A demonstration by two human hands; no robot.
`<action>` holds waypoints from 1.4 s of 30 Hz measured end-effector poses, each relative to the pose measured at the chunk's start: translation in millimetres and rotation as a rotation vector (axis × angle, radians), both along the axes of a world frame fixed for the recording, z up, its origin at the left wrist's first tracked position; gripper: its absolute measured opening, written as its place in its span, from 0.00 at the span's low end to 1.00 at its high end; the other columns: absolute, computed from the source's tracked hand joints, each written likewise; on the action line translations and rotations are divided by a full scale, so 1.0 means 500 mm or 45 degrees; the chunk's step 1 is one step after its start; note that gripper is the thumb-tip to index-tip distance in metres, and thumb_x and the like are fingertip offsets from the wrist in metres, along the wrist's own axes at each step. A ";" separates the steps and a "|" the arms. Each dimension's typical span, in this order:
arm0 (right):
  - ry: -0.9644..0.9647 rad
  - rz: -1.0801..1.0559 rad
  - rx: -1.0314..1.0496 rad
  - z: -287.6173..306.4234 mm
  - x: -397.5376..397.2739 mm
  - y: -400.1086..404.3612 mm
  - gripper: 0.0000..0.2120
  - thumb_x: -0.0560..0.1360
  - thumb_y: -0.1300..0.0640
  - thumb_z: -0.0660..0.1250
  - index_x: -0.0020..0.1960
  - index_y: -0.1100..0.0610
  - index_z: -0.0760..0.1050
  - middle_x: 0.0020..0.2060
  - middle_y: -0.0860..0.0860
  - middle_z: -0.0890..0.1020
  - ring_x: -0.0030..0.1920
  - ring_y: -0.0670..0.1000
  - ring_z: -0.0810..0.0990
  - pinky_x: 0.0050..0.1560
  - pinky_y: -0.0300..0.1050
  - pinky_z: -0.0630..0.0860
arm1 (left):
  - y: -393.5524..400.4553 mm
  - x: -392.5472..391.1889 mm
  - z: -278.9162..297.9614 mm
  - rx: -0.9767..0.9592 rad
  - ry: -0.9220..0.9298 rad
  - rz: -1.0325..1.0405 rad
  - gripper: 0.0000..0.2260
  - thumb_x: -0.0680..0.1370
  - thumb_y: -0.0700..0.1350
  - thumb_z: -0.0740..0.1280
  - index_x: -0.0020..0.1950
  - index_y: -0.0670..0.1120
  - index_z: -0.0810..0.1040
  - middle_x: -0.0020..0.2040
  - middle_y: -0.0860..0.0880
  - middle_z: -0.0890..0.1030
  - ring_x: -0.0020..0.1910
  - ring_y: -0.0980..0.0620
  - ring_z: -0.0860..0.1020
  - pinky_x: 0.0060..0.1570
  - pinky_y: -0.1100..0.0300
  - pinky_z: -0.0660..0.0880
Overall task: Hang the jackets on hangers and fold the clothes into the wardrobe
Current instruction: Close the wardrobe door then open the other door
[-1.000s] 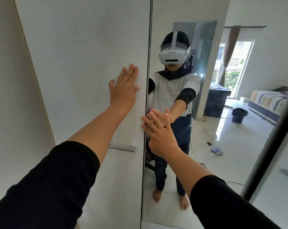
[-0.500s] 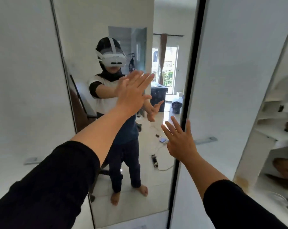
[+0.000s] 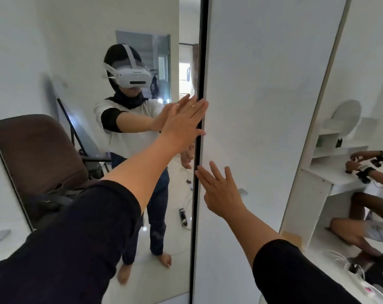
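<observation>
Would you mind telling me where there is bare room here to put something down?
The white desk top beside the wardrobe door shows a bare strip at its near end; further along, another person's hands and cables crowd it. The floor under the desk is taken by legs and wires. Both left hand and right hand lie flat on the doors.

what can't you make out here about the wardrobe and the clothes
Head view only:
- Wardrobe inside, jackets, hangers: hidden behind the mirrored sliding door and the plain white door panel.
- Left hand palm contact: only its back shows.
- Silver door handle: mostly covered by the right hand.
</observation>
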State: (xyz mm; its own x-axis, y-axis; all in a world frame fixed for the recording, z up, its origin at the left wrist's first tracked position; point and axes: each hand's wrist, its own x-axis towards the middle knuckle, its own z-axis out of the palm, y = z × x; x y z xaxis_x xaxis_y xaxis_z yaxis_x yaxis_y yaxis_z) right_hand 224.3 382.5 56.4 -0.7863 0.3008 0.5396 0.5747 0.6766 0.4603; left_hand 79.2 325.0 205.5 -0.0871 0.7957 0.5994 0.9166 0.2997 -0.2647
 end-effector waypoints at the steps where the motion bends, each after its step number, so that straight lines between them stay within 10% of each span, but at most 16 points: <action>1: -0.027 -0.001 0.008 0.001 -0.006 0.006 0.34 0.66 0.47 0.71 0.70 0.54 0.69 0.69 0.49 0.71 0.69 0.57 0.68 0.62 0.60 0.68 | 0.008 -0.001 -0.004 0.013 0.008 0.014 0.32 0.79 0.58 0.55 0.77 0.48 0.43 0.78 0.51 0.45 0.77 0.52 0.41 0.73 0.49 0.45; 5: -0.155 0.054 0.009 0.004 -0.026 0.031 0.31 0.77 0.51 0.58 0.76 0.56 0.51 0.76 0.51 0.52 0.74 0.59 0.51 0.69 0.61 0.57 | 0.020 -0.005 -0.025 0.061 -0.009 0.019 0.31 0.81 0.54 0.55 0.77 0.47 0.43 0.78 0.50 0.51 0.77 0.51 0.44 0.73 0.50 0.48; 20: 0.155 0.249 0.229 -0.009 0.066 0.010 0.16 0.67 0.47 0.68 0.53 0.52 0.78 0.56 0.46 0.77 0.51 0.51 0.76 0.48 0.49 0.69 | -0.005 0.077 -0.055 0.290 0.042 -0.195 0.31 0.76 0.55 0.56 0.76 0.44 0.54 0.75 0.46 0.62 0.75 0.47 0.59 0.68 0.41 0.60; 42: 0.214 -0.359 0.123 -0.040 0.656 -0.020 0.20 0.74 0.59 0.63 0.65 0.63 0.71 0.64 0.58 0.70 0.60 0.61 0.69 0.65 0.54 0.67 | 0.101 0.630 -0.024 0.251 0.462 -0.883 0.32 0.73 0.48 0.70 0.75 0.55 0.59 0.77 0.45 0.57 0.76 0.45 0.56 0.67 0.34 0.58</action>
